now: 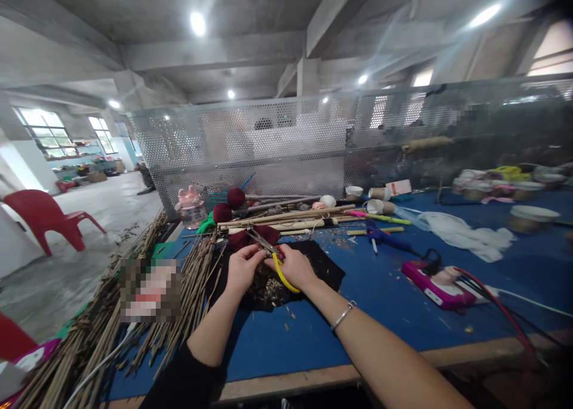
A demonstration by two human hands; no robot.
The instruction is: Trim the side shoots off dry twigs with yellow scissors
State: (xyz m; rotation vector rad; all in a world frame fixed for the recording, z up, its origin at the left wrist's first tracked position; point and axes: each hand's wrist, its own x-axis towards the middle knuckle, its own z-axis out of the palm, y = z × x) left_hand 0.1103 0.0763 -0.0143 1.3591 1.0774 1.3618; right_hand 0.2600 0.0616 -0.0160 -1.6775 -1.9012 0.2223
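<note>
Yellow-handled pliers or cutters are in my right hand, whose fingers are wrapped round them. Their metal jaws point up and to the left, over a dark red cloth or yarn piece. My left hand is closed in a pinch just left of the tool, near the jaws; what lies between its fingertips is too small to name. Beneath both hands lies a black cloth scattered with small brown scraps.
Bundled dry twigs cover the left of the blue table. Sticks, dark red yarn balls and a blue glue gun lie beyond my hands. At right are a purple power strip and white plastic.
</note>
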